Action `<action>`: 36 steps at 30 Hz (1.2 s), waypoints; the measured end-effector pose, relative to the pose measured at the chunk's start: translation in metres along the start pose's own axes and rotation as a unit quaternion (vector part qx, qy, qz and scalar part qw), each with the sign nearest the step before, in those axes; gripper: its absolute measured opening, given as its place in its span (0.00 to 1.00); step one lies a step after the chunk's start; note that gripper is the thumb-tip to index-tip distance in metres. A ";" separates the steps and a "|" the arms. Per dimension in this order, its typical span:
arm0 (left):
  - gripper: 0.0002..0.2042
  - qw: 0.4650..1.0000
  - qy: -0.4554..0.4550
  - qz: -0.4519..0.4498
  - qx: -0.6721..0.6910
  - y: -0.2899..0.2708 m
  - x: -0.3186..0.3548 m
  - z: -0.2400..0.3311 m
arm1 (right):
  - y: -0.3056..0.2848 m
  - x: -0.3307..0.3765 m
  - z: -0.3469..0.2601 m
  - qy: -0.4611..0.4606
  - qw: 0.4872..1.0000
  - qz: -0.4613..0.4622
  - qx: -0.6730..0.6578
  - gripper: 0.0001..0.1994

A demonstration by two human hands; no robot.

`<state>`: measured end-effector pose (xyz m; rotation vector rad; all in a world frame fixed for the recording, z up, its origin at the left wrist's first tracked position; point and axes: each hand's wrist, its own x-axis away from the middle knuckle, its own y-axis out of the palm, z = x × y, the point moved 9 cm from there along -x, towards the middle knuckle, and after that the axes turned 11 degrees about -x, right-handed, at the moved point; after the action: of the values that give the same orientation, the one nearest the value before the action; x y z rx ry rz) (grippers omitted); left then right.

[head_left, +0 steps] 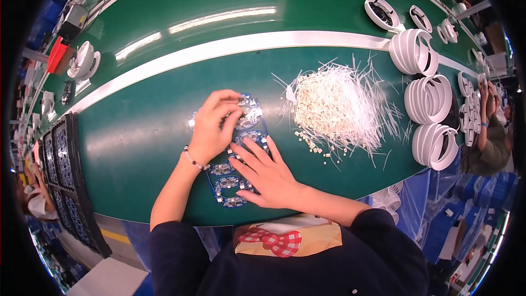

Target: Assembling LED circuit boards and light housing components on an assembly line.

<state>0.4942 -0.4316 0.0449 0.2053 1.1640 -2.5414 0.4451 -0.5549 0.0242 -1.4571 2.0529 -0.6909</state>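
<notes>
The blue circuit-board panel [226, 183] lies on the green table [131, 131], left of the white heap [339, 104] of thin strips and small connectors. Its long axis runs near to far, with the far end angled slightly left. The left hand [212, 126] is positioned over the far left part, fingers curled and thumb near the index finger; whether they pinch anything cannot be told. The right hand [269, 180] rests over the near right part, fingers spread. The panel's near end sits close to the table's near edge. Bare surface extends left to the black trays [83, 192] and far to the white rail [235, 44]; a narrower bare strip separates panel and heap.
</notes>
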 end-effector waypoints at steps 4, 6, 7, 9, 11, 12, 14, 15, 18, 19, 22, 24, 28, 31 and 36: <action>0.04 0.995 0.072 0.031 -0.058 0.000 -0.007 0.017 | 0.002 0.002 0.000 0.002 1.000 -0.004 0.005 0.32; 0.04 0.990 0.104 0.021 -0.096 0.010 -0.012 0.026 | 0.001 -0.001 0.001 -0.001 1.000 -0.002 0.007 0.32; 0.04 0.988 0.102 0.023 -0.113 0.016 -0.011 0.022 | 0.001 -0.001 0.000 -0.003 1.000 -0.001 0.007 0.32; 0.05 0.991 0.072 0.018 -0.110 0.020 -0.010 0.019 | 0.002 0.000 -0.002 -0.005 1.000 -0.002 0.002 0.32; 0.05 0.992 0.074 0.017 -0.098 0.019 -0.011 0.017 | 0.002 -0.002 -0.001 -0.007 1.000 -0.001 -0.003 0.32; 0.05 0.994 0.074 0.012 -0.083 0.020 -0.009 0.017 | 0.002 -0.001 -0.002 -0.010 1.000 0.000 0.000 0.32; 0.05 0.999 0.030 0.034 0.011 0.011 -0.008 0.010 | 0.002 0.001 -0.004 -0.013 1.000 -0.001 0.001 0.32; 0.04 0.993 -0.011 0.057 0.105 0.004 -0.010 0.002 | 0.002 0.001 -0.002 -0.005 1.000 -0.007 0.002 0.32; 0.05 0.995 0.074 0.040 -0.048 -0.016 -0.006 0.013 | 0.002 0.002 0.000 0.003 1.000 -0.012 0.001 0.32; 0.05 0.995 0.074 0.039 -0.048 -0.016 -0.003 0.011 | 0.002 0.003 -0.001 0.004 1.000 -0.011 0.000 0.32; 0.06 0.991 0.081 -0.008 -0.109 -0.001 0.005 0.007 | 0.002 0.000 0.003 0.009 1.000 -0.016 0.001 0.32; 0.07 0.992 0.074 -0.025 -0.102 0.003 0.007 0.005 | 0.002 0.001 0.002 0.007 1.000 -0.013 0.000 0.32; 0.07 0.996 0.045 -0.046 -0.055 -0.011 0.002 -0.003 | -0.001 -0.004 0.001 0.005 1.000 -0.012 0.001 0.31; 0.06 0.996 0.031 -0.010 -0.081 -0.023 0.015 -0.015 | 0.003 -0.009 -0.006 -0.001 1.000 -0.024 0.001 0.31; 0.03 0.989 0.106 0.047 -0.095 -0.013 0.023 -0.009 | 0.007 -0.005 0.000 0.026 0.998 -0.037 0.039 0.34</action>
<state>0.4676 -0.4226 0.0417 0.4818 1.4305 -2.3537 0.4415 -0.5481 0.0200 -1.4903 1.9956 -0.8374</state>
